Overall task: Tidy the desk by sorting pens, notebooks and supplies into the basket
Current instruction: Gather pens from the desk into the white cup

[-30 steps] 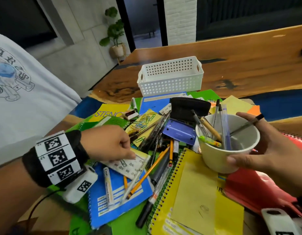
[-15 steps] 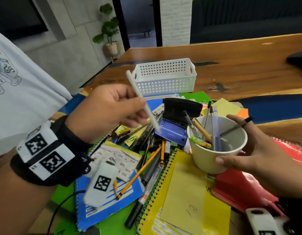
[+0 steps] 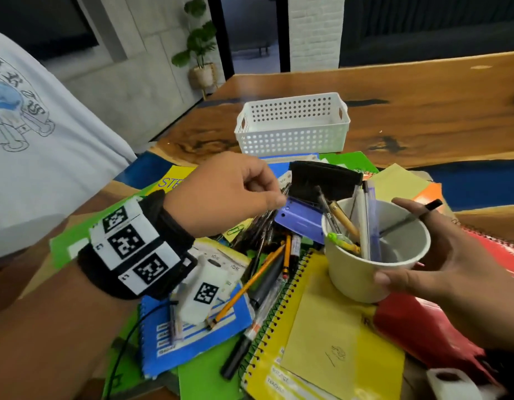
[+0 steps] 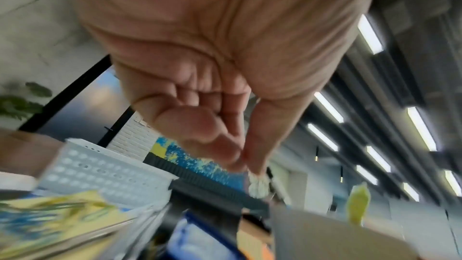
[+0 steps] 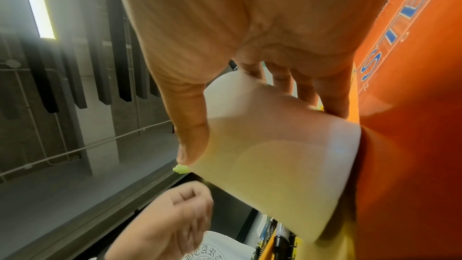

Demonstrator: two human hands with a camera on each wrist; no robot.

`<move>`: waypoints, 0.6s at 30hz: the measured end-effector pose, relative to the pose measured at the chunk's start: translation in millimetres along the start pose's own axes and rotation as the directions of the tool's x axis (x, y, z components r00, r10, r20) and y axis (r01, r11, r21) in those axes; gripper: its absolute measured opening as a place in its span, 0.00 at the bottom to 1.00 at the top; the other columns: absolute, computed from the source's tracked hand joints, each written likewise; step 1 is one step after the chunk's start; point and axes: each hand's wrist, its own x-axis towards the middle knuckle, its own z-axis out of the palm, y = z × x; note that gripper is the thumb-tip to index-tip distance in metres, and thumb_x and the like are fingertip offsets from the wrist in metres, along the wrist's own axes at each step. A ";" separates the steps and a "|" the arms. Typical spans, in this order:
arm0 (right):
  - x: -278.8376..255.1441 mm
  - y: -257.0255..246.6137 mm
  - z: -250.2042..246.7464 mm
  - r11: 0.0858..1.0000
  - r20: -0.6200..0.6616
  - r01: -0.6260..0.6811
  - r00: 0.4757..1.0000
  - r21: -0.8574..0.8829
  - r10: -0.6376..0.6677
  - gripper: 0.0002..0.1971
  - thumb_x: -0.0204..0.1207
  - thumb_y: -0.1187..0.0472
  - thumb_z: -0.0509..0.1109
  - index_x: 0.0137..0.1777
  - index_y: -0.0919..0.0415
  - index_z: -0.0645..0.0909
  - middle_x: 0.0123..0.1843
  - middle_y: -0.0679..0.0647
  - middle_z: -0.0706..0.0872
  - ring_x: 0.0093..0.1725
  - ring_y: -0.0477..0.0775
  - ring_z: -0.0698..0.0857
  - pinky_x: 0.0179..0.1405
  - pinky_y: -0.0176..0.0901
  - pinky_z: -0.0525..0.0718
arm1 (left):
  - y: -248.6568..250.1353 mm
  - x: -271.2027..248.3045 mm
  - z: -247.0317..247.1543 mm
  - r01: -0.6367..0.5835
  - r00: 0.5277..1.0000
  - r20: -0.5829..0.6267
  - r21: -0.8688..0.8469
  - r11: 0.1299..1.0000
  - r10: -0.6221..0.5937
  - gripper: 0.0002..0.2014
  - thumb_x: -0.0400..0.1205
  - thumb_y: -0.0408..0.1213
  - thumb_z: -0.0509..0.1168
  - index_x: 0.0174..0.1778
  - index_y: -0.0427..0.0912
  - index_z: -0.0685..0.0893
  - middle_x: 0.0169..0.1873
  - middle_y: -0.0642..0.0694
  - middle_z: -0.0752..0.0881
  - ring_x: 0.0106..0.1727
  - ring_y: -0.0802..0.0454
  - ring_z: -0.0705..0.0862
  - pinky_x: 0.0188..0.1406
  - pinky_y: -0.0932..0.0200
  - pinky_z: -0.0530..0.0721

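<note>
My right hand (image 3: 390,241) grips a white cup (image 3: 359,278) just above the cluttered pile, thumb on its near side. A black pen (image 3: 432,204) is caught between its fingers at the far rim. The cup holds several pens, among them a white pen (image 3: 362,226). My left hand (image 3: 274,194) hovers left of the cup over a bundle of dark pens (image 3: 261,229), fingers curled and fingertips together; I see nothing between them. In the right wrist view the cup (image 5: 275,155) fills the grip. The white basket (image 3: 293,137) stands empty behind the pile.
Around the cup lie a yellow spiral notebook (image 3: 336,342), a blue notebook (image 3: 192,336), a red folder (image 3: 423,327), a purple punch (image 3: 302,220), a black case (image 3: 325,180), an orange pencil (image 3: 250,284) and a black marker (image 3: 241,350). Bare wooden table (image 3: 423,111) lies beside the basket.
My left hand picked a white pen off the pile, lifted it, and no longer holds it; a white pen now stands in the cup. The hand has drawn back over the dark pens.
</note>
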 end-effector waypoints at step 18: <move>1.5 -3.5 -1.2 1.000 0.037 -0.014 0.999 -0.016 0.015 0.62 0.35 0.35 0.91 0.76 0.40 0.72 0.66 0.38 0.87 0.66 0.41 0.86 0.57 0.33 0.86 | -57.0 9.0 41.5 0.246 0.809 0.422 0.390 0.887 -0.410 0.18 0.84 0.51 0.67 0.47 0.37 0.87 0.32 0.42 0.92 0.22 0.51 0.84 0.20 0.65 0.79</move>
